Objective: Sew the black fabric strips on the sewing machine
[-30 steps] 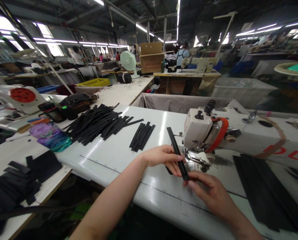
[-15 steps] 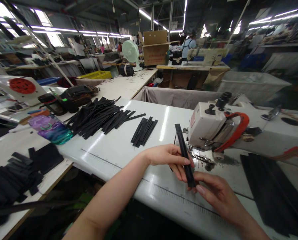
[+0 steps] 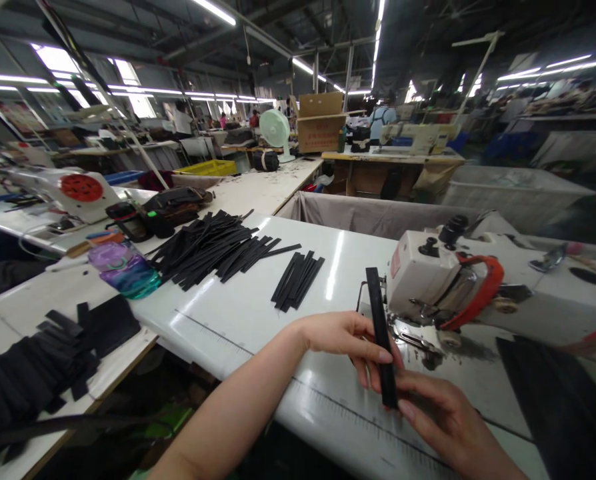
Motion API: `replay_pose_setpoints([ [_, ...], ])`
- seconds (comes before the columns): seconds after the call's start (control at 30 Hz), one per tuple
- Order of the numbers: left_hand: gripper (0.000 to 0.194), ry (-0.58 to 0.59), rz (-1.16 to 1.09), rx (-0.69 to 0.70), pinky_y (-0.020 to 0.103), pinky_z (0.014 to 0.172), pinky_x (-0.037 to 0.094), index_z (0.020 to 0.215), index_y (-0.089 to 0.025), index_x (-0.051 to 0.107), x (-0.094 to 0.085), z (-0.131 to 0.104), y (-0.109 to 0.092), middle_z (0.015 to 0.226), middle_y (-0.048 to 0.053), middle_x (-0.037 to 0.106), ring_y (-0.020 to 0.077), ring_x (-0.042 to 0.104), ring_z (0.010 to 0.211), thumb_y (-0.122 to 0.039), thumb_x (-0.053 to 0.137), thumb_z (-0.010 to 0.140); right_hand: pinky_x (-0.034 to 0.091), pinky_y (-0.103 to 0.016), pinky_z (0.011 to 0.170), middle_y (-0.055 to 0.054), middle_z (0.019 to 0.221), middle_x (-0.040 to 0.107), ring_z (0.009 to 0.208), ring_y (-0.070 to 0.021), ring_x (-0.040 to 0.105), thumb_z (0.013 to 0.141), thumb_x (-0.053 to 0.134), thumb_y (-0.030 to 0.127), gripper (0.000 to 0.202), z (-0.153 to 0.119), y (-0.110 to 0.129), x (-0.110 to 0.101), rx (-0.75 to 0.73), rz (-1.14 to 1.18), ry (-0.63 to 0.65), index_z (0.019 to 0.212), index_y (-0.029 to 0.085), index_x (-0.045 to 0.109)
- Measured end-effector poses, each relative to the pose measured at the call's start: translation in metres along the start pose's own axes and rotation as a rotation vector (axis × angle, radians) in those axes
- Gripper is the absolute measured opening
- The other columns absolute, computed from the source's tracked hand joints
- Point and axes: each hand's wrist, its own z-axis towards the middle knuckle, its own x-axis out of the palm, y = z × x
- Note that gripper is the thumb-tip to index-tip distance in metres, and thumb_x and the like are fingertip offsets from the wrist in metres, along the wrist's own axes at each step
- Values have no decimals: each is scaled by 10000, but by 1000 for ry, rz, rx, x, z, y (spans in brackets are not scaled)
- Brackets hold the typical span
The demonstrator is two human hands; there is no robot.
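A narrow black fabric strip is held up at a steep slant in front of the sewing machine. My left hand grips it around the middle, thumb across its face. At the strip's lower end, my right hand pinches it between thumb and fingers. To the left on the white machine table lies a small bundle of black strips, and beyond it a larger heap of black strips. Several wide black fabric pieces rest at the right.
A purple and teal pouch sits by the table's left edge. More black pieces are stacked on the lower left table. A grey cloth-lined bin stands behind the table. Farther off are a green fan and a cardboard box.
My view has tilted up and turned slightly left, so the scene sits lower and further right. The strip stands a little more upright, its flat face turned toward me. Both hands keep hold of it.
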Motion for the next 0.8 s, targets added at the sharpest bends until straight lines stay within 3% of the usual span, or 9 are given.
replay_pose_setpoints([
  [0.17,536,-105,153,23,191,553,394,974,-145,704,5,-5,-12,786,6,620,59,489,593,-617,733,723,562,-353,761,-101,916,721,833,-246,680,897,566,402,265,4,5,-3,15,30,45,997,212,721],
  [0.23,536,-210,215,18,199,547,373,939,-130,701,2,-9,-14,700,-7,575,62,434,557,-640,657,780,549,-332,758,-75,859,716,798,-219,674,920,531,383,255,7,12,-1,26,61,43,968,215,716],
  [0.27,535,-302,279,11,203,534,357,921,-125,697,-2,-12,-14,662,-12,553,68,421,540,-641,599,823,541,-323,761,-60,834,711,784,-206,670,927,518,372,251,9,16,0,34,75,41,957,217,714],
  [0.37,483,-737,668,-77,229,542,351,839,-131,683,-22,-24,-12,670,16,590,113,482,565,-558,471,913,525,-304,758,-41,817,708,786,-192,665,926,508,347,244,14,23,2,75,56,-23,939,218,715],
  [0.43,409,-1048,1019,-315,263,584,380,739,-141,662,-39,-33,-10,685,56,628,179,570,643,-473,492,906,526,-302,746,-48,839,712,798,-196,664,926,499,348,256,13,20,-4,100,-17,-147,952,212,714],
  [0.5,354,-1244,1186,-540,302,639,419,760,-152,661,-51,-41,-10,796,104,678,254,634,776,-428,492,904,528,-303,736,-67,895,710,816,-204,662,928,491,363,272,4,11,-17,110,-159,-339,972,202,706],
  [0.6,275,-1402,1218,-663,337,704,465,964,-168,646,-56,-50,-10,929,120,703,299,660,905,-400,517,897,526,-334,715,-94,961,690,811,-226,653,938,439,373,313,-24,-8,-39,151,-544,-644,979,180,682],
  [0.7,328,-1475,1215,-661,350,752,488,1143,-165,580,-51,-49,-11,1067,130,679,301,657,970,-349,563,872,517,-425,722,-141,911,660,778,-288,630,949,351,369,404,-52,-30,-53,229,-1005,-679,985,121,668],
  [0.8,353,-1517,1250,-546,337,762,487,1198,-146,563,-45,-40,-10,1152,150,630,285,654,966,-311,538,887,513,-406,695,-152,828,633,715,-272,615,941,338,284,375,-63,-44,-55,216,-1205,-625,951,89,658],
])
